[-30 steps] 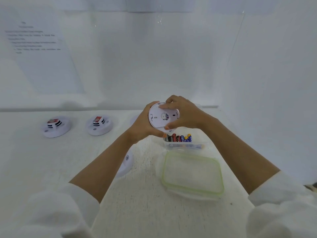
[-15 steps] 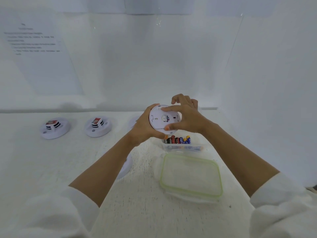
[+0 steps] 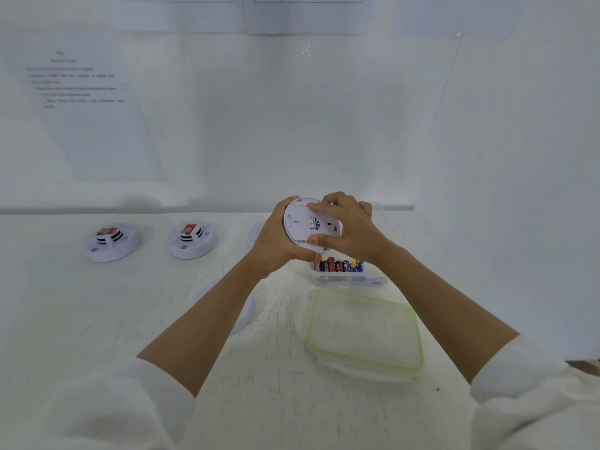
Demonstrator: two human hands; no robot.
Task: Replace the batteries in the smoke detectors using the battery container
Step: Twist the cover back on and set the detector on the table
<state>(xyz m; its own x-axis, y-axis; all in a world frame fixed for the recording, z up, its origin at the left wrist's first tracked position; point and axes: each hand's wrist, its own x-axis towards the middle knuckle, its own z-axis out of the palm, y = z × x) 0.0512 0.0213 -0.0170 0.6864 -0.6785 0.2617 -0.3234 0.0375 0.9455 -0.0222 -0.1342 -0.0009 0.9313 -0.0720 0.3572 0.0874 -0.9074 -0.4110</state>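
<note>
1. A printed paper sheet [image 3: 91,118] hung on the wall at far left.
2. Two detectors sat on the worktop [image 3: 65,319] at left, just beside each other. The first smoke detector [image 3: 112,243] and the second smoke detector [image 3: 191,240] each had a red-topped block at the centre.
3. A white disc [image 3: 242,315] lay on the worktop, half hidden under the left forearm.
4. The left grip [image 3: 276,241] was curled round the left rim of a third detector [image 3: 305,222], which was held up off the worktop, tilted, with its flat back towards the camera.
5. The right grip [image 3: 350,232] pinched the same detector, fingers over its top edge and thumb on its lower edge.
6. Just below both hands stood the battery container [image 3: 347,280], clear, open and resting on the worktop. In it, batteries [image 3: 339,265] stood upright in one row. About seven showed, and the right wrist hid any others.
7. The lid [image 3: 365,331], clear with a green rim, lay flat on the worktop just in front of the container, with nothing on it.
8. In all: three detectors, one disc, one container, one lid.
</note>
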